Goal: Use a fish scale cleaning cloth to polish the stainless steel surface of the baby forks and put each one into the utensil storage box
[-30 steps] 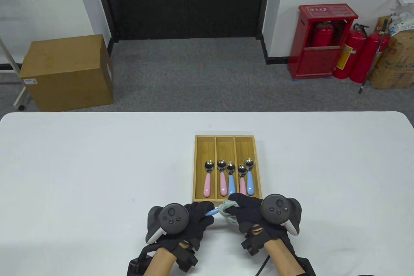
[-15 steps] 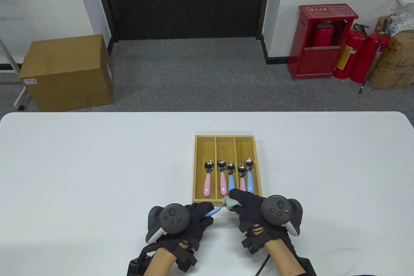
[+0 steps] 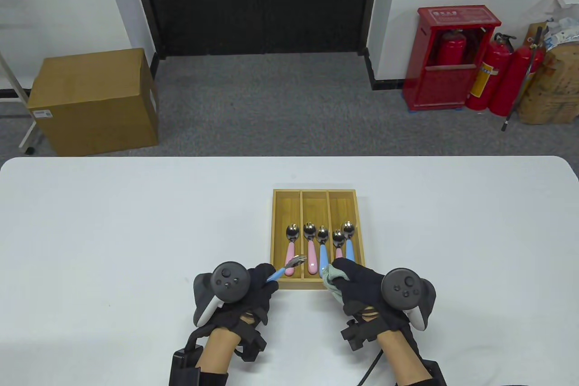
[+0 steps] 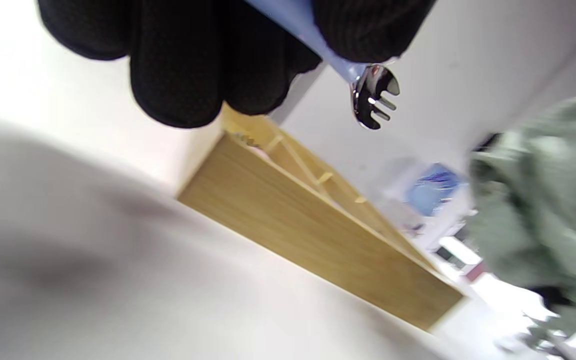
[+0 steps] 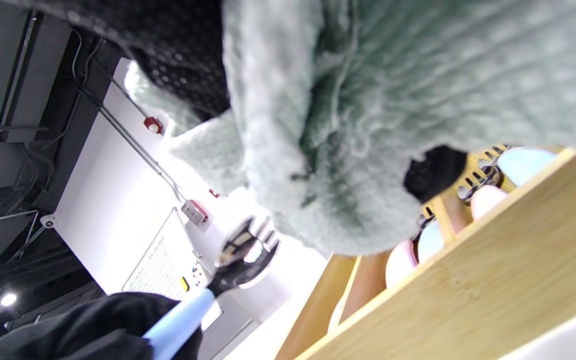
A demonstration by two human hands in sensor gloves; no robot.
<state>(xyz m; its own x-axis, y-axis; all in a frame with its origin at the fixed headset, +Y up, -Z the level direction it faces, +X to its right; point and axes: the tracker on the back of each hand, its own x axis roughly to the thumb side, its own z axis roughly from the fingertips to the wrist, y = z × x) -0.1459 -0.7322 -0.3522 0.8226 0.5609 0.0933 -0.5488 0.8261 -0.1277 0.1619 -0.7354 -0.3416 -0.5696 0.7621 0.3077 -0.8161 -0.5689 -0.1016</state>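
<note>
My left hand [image 3: 262, 279] grips the blue handle of a baby fork [image 3: 289, 264], whose steel tines point right over the near end of the wooden utensil box [image 3: 316, 285], above its left compartment. The fork's head [image 4: 374, 97] shows bare in the left wrist view and also in the right wrist view [image 5: 245, 257]. My right hand [image 3: 353, 277] holds the bunched pale green cloth [image 3: 334, 275] at the box's near right corner, apart from the fork. Several pink and blue handled utensils [image 3: 312, 248] lie in the box.
The white table [image 3: 113, 223] stretches wide on both sides of the box. Beyond its far edge lie grey carpet, a cardboard box [image 3: 92, 101] at left and a red extinguisher cabinet [image 3: 450, 64] at right.
The cloth has come off the fork. My left hand has carried the fork up and forward over the box's near end, while my right hand moved right and forward with the cloth.
</note>
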